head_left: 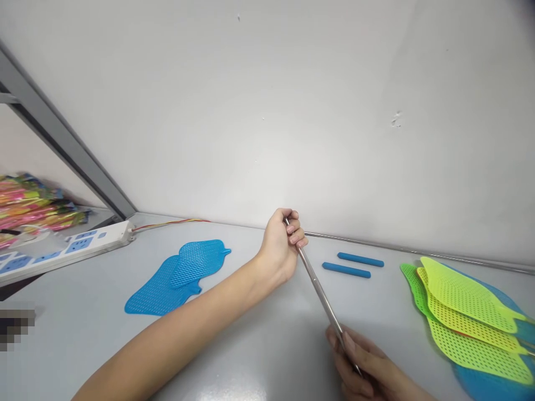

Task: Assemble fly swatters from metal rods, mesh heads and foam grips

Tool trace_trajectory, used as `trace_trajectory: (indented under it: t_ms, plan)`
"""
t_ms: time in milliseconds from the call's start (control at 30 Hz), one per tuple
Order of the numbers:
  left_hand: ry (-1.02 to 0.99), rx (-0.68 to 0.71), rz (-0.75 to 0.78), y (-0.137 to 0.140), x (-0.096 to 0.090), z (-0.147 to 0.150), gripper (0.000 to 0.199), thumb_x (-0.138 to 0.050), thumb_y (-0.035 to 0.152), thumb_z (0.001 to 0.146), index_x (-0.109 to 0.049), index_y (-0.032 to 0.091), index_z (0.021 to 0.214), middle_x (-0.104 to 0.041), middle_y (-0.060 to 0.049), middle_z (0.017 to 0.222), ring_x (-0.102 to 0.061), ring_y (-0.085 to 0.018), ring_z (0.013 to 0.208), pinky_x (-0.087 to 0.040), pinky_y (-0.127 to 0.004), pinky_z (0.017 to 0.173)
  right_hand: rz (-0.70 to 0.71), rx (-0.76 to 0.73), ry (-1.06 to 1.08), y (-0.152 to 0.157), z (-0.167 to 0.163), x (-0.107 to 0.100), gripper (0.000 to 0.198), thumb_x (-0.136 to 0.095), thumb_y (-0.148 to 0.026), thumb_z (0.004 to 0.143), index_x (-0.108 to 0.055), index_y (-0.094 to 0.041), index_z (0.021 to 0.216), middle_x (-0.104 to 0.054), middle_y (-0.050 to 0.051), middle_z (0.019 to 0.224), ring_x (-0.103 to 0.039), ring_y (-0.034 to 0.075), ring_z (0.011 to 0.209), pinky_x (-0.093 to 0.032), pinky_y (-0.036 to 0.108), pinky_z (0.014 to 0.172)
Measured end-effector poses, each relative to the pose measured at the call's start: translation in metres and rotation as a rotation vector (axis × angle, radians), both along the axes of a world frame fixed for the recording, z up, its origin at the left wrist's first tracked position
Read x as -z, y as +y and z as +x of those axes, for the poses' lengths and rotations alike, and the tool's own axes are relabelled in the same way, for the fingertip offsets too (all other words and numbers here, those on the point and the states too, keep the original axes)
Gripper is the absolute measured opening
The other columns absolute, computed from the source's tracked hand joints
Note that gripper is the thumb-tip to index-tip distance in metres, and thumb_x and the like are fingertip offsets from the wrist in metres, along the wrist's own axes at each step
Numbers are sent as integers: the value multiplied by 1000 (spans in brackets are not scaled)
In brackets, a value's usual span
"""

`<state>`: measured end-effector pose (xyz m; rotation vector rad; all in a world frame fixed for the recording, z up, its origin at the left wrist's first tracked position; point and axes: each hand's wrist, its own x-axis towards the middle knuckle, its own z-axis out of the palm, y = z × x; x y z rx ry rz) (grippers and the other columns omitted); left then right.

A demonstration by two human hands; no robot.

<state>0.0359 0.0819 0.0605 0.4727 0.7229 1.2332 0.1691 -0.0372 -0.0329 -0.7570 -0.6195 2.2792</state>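
A thin telescopic metal rod (315, 283) runs at a slant between my hands above the table. My left hand (285, 245) is closed around its upper end. Lower down, my right hand (361, 362) grips the other end between thumb and fingers. To the right of my left hand lie two blue grip tubes, a nearer one (346, 270) and a farther one (361, 259). Left of my forearm are two blue mesh fly swatter heads, one (200, 262) overlapping the other (156, 292).
Yellow-green fly swatters (472, 328) are stacked at the right, with green and blue ones among them. A metal rod (376, 243) lies along the wall. At the left are a white power strip (104, 236), a grey metal frame (62, 125) and colourful wrapped packs (33, 206).
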Motion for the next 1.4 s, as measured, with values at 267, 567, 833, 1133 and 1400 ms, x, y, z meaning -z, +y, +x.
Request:
trace_trajectory:
  t_ms: [267, 567, 833, 1133, 1400]
  plan:
    - [-30, 70, 14, 3, -5, -6, 11, -37, 15, 67, -35, 16, 56, -12, 8, 43, -13, -4, 32, -15, -18, 32, 53, 16, 32, 2, -3, 9, 33, -46, -46, 75, -45, -15, 65, -35, -6, 46, -26, 1, 32, -12, 15, 34]
    - [-85, 22, 111, -6, 0, 0, 16, -40, 23, 70, -37, 15, 56, -8, 7, 47, -9, -4, 35, -11, -18, 32, 62, -12, 82, 0, -2, 8, 36, -49, -47, 73, -40, -15, 58, -25, -9, 40, -14, 2, 33, -10, 14, 34]
    - [-85, -12, 152, -14, 4, 4, 16, -41, 19, 69, -37, 15, 54, -7, 7, 48, -9, -3, 36, -11, -17, 33, 72, -24, 80, -1, -4, 4, 38, -48, -47, 74, -39, -15, 56, -25, -9, 37, -13, 2, 32, -9, 16, 34]
    - [-82, -28, 143, -21, 11, 8, 17, -42, 19, 70, -37, 15, 54, -7, 7, 47, -8, -3, 36, -11, -18, 33, 67, -29, 78, -1, -4, 6, 39, -48, -49, 73, -39, -15, 55, -24, -9, 35, -14, 2, 31, -10, 16, 33]
    - [-75, -18, 106, -26, 19, 13, 17, -41, 19, 71, -35, 15, 56, -8, 8, 47, -7, -3, 37, -10, -18, 34, 49, -7, 108, 0, -5, 4, 38, -46, -46, 75, -41, -14, 55, -25, -9, 34, -13, 2, 29, -8, 15, 31]
